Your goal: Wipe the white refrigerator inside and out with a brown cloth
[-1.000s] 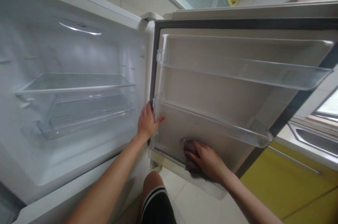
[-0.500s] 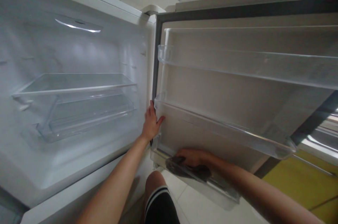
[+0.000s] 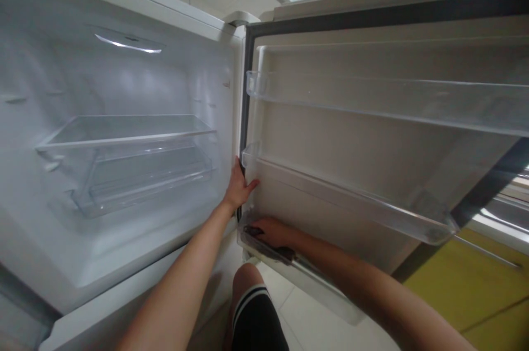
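My left hand [image 3: 239, 183] grips the hinge-side edge of the open fridge door [image 3: 343, 141], fingers wrapped round it beside the middle door shelf [image 3: 355, 202]. My right hand [image 3: 273, 231] reaches into the lowest door bin [image 3: 306, 279] and presses a dark cloth [image 3: 285, 253] along its bottom near the hinge end. The cloth shows only in part through the clear bin wall.
The fridge interior [image 3: 103, 92] on the left holds a glass shelf [image 3: 124, 130] with a clear drawer [image 3: 144, 180] under it. An upper door shelf [image 3: 392, 103] spans the door. Yellow cabinets [image 3: 475, 296] stand at the right; my knee [image 3: 254, 307] is below.
My right hand has dropped from the door's inner wall into the lowest bin and slid the cloth left toward the hinge. The left hand has kept its hold on the door edge.
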### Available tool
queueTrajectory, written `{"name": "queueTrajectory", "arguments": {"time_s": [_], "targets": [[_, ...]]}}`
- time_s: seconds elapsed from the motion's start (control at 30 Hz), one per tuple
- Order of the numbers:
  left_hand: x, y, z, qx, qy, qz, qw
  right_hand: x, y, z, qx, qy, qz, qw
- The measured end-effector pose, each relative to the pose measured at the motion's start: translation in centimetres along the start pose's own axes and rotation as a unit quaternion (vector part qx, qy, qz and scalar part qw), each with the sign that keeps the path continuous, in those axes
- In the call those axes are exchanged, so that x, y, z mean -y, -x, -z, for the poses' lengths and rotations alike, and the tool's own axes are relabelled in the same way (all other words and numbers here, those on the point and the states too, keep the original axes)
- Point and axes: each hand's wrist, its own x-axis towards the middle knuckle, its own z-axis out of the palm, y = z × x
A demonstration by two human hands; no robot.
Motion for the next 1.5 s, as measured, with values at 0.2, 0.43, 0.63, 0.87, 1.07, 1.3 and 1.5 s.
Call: {"name": "queueTrajectory", "arguments": {"time_s": [0.2, 0.43, 0.63, 0.87, 1.07, 1.3, 1.5], "targets": [[0.3, -0.2, -0.2, 0.008, 0.009, 0.026, 1.0, -4.2, 12.3, 0.6, 0.065, -0.043, -0.022, 0.997], [-1.2, 0.3, -0.4, 0.003, -0.013, 0.056, 0.998, -2.8, 6.1, 0.7, 0.061, 0.034, 0.024, 0.997], [-2.5, 0.6, -0.2, -0.006, -0.046, 0.069, 0.997, -1.4, 0.1, -0.4, -0.002, 0.063, 0.023, 0.998], [-3.2, 0.9, -0.5, -0.007, -0.075, 0.091, 0.993, -7.0, 14.5, 0.8, 0.065, -0.009, -0.002, 0.998], [-4.4, 0.9, -0.8, -0.011, -0.11, 0.112, 0.987, -6.4, 11.3, 1.4, 0.058, 0.037, 0.028, 0.997], [-5.6, 1.0, -0.6, -0.003, -0.151, 0.134, 0.979, -2.4, -0.8, 0.7, 0.03, 0.081, 0.039, 0.996], [-5.7, 0.9, -0.6, -0.004, -0.149, 0.138, 0.979, -6.9, 9.3, 1.5, 0.119, 0.014, 0.039, 0.992]]}}
